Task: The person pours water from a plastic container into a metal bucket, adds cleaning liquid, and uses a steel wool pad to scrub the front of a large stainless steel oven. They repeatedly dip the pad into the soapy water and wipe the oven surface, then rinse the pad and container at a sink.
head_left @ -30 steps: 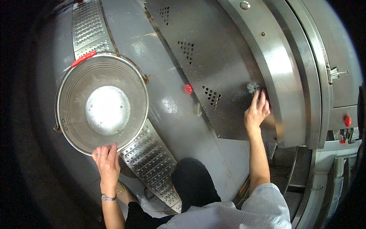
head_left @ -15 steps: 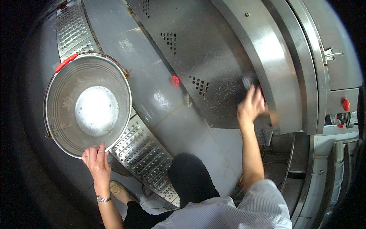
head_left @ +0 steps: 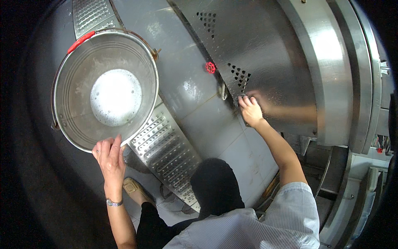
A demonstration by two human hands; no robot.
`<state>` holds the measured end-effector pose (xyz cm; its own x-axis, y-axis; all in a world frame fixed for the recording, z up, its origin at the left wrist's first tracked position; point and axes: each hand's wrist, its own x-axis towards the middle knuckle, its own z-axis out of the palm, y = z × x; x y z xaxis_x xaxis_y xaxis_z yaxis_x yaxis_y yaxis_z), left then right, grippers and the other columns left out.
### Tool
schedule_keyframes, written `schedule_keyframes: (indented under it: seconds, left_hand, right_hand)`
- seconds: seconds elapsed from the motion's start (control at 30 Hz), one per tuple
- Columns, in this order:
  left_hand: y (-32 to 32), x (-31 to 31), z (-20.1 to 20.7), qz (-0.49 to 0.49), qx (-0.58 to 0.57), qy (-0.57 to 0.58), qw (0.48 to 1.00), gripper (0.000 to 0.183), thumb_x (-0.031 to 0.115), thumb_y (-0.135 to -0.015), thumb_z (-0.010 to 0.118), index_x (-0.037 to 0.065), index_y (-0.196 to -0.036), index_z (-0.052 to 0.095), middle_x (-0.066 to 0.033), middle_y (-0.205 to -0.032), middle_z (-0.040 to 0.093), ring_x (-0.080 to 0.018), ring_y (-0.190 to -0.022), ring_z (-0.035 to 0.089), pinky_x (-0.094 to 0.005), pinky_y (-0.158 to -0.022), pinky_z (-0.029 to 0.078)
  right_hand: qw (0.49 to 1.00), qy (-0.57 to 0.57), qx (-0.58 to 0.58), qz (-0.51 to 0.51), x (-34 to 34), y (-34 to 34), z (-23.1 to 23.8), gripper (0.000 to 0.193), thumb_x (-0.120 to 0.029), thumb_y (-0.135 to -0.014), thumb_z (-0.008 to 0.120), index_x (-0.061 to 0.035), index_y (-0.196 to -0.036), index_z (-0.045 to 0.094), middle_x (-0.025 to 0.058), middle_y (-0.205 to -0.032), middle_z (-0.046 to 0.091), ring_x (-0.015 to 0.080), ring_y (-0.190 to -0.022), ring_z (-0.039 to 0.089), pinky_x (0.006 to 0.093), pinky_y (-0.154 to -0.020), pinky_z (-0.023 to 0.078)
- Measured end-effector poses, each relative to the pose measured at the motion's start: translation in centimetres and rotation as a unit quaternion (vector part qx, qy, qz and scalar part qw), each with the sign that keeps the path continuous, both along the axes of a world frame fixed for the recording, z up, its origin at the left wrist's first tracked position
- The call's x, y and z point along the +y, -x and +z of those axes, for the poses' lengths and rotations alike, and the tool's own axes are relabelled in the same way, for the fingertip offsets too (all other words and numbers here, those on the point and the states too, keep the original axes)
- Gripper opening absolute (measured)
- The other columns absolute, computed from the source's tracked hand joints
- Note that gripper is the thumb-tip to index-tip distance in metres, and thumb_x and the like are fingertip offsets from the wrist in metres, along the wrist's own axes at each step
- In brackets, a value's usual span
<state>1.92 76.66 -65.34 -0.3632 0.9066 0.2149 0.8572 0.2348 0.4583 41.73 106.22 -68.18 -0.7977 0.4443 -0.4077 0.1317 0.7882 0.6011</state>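
Observation:
My left hand [head_left: 109, 155] is closed over the near rim of a metal bucket [head_left: 68, 99], thumb and fingers pinching its edge. White sudsy water [head_left: 116, 97] lies in the bottom of the bucket. The bucket's wire handle, with a red grip [head_left: 81, 41], rests against the far rim. My right hand [head_left: 251, 111] presses a small dark grey scouring pad [head_left: 237, 101], mostly hidden under the fingers, on the lower edge of a wet stainless steel panel [head_left: 277, 62]. Just beyond the fingers is a triangle of vent holes [head_left: 239, 76] in that panel.
A red valve wheel [head_left: 210, 67] and a short metal hose [head_left: 224, 91] sit beside the panel's edge. Perforated metal drain covers [head_left: 166, 145] run across the tiled floor [head_left: 192, 120] by my knee. Metal shelving [head_left: 329, 174] stands at the right.
My right hand has swept left across the steel panel with the scouring pad, to its lower edge. The view has shifted, and my left hand keeps its hold on the bucket rim.

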Motion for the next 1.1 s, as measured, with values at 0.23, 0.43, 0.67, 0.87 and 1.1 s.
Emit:
schedule_keyframes:
  seconds: [0.23,0.43,0.67,0.87,1.1]
  left_hand:
    - [0.0,-0.2,-0.2,-0.001,0.008,0.008,1.0,0.027,0.006,-0.071,0.058,0.002,-0.098,0.058,-0.0097,-0.084,0.05,-0.0252,-0.083,0.047,-0.0354,-0.08,0.033]
    - [-0.4,0.6,-0.3,-0.003,0.018,-0.026,0.999,0.031,0.003,-0.065,0.062,0.002,-0.096,0.059,-0.0086,-0.082,0.051,-0.0238,-0.08,0.048,-0.0353,-0.078,0.034]
    - [-0.1,-0.3,-0.3,0.011,0.019,0.009,1.0,0.026,0.006,-0.072,0.058,0.001,-0.098,0.058,-0.0096,-0.087,0.053,-0.0246,-0.085,0.047,-0.0344,-0.081,0.033]
    - [-0.3,0.1,-0.2,0.001,0.024,0.011,1.0,0.026,0.006,-0.073,0.058,0.002,-0.099,0.058,-0.0098,-0.088,0.052,-0.025,-0.085,0.048,-0.0347,-0.082,0.033]
    - [-0.4,0.1,-1.0,-0.006,0.05,0.004,0.999,0.022,0.009,-0.078,0.054,0.001,-0.099,0.057,-0.01,-0.088,0.052,-0.0254,-0.085,0.048,-0.035,-0.08,0.033]
  right_hand:
    - [0.979,0.114,-0.163,0.049,-1.5,-4.0,-2.0,0.023,-0.025,-0.072,0.05,-0.0124,-0.081,0.067,0.0026,-0.107,0.048,0.0209,-0.107,0.036,0.0362,-0.091,0.027]
    - [0.97,0.107,-0.216,0.011,-3.0,-5.8,-1.9,0.026,-0.024,-0.073,0.049,-0.0088,-0.086,0.066,0.0059,-0.117,0.043,0.0223,-0.11,0.035,0.0366,-0.091,0.027]
    - [0.997,0.037,-0.056,0.024,-6.4,-11.6,2.4,0.028,-0.021,-0.072,0.048,-0.0031,-0.088,0.064,0.0086,-0.123,0.038,0.0226,-0.108,0.035,0.0347,-0.087,0.03]
    - [0.996,0.044,-0.069,-0.024,-8.1,-12.5,0.8,0.028,-0.02,-0.073,0.048,-0.0027,-0.089,0.064,0.0087,-0.12,0.039,0.0223,-0.105,0.037,0.0346,-0.086,0.031]
    - [0.987,0.039,-0.136,-0.077,-8.1,-10.2,-1.8,0.029,-0.02,-0.074,0.048,-0.0043,-0.093,0.063,0.0091,-0.12,0.04,0.0223,-0.106,0.036,0.0333,-0.086,0.031]
